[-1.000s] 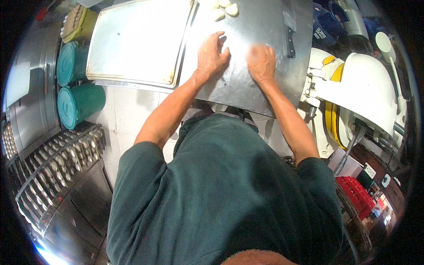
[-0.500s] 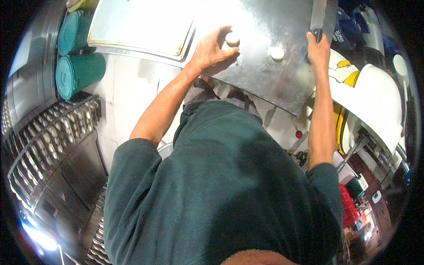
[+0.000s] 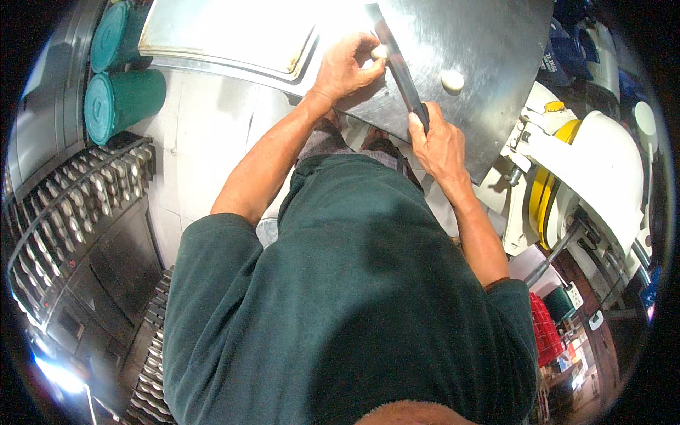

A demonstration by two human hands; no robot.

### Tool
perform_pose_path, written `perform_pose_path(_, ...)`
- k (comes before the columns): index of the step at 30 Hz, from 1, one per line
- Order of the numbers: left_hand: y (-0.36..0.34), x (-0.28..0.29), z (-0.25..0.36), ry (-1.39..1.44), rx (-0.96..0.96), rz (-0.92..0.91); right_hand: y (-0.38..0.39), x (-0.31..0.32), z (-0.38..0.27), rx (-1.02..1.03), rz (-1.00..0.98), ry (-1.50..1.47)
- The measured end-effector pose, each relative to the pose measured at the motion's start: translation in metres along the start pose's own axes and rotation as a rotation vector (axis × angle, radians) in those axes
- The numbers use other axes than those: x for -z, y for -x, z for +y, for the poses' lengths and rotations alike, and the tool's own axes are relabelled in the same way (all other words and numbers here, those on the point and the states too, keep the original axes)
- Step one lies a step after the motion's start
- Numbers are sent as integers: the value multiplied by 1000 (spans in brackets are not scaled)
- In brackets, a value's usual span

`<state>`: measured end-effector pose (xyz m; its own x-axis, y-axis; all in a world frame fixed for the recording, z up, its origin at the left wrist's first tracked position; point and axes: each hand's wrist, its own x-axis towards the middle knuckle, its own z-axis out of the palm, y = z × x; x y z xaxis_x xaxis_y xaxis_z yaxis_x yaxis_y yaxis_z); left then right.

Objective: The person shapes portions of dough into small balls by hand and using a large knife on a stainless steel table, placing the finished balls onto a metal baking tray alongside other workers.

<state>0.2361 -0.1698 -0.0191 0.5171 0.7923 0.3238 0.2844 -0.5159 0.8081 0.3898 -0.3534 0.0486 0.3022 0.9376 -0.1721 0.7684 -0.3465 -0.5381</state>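
At the steel table (image 3: 489, 92), my left hand (image 3: 347, 67) curls its thumb and fingers around a small whitish ball (image 3: 380, 52) that looks like dough. My right hand (image 3: 439, 144) is closed on the black handle of a knife (image 3: 398, 67). Its long blade slants up and to the left, passing right beside the held ball and partly covering it. Whether the edge touches or enters the ball, I cannot tell. A second whitish ball (image 3: 452, 81) rests on the metal to the right of the blade.
A pale tray (image 3: 227, 35) with a raised rim lies on the left. Two green lidded bins (image 3: 127, 106) stand on the tiled floor beyond it. A white machine with a yellow ring (image 3: 559, 170) is close by my right arm. Racks of rounded pale items (image 3: 92, 188) line the left.
My right hand has swung the knife leftward and nearer, bringing the blade from the table's right side to the ball in my left hand. The left hand still holds that ball.
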Motion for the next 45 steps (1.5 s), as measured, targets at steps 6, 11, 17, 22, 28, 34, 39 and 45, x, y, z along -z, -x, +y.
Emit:
perform_pose_path(6, 1, 0, -5, -36, 48, -80, 11, 13, -2, -71, -81, -33)
perform_pose_path(11, -1, -1, -2, -5, 125, -131, -27, 8, -16, -62, -87, 29)
perform_pose_path(17, 2, -1, -2, 26, -1, -38, 6, 29, -9, -73, -55, -55)
perform_pose_path(22, 9, -4, 0, 42, 110, -66, 27, 30, -6, -87, -41, -72)
perform_pose_path(28, 11, 1, 5, 30, 111, -108, 29, 24, -4, -88, -76, -39)
perform_pose_path(34, 9, -1, 2, -28, 113, -111, 5, 23, -10, -72, -106, 48)
perform_pose_path(39, 12, -3, 0, 27, 39, -56, 1, 27, -12, -57, -72, -3)
perform_pose_path(45, 16, -5, -2, 67, 73, -65, 34, 41, -10, -102, -48, -78)
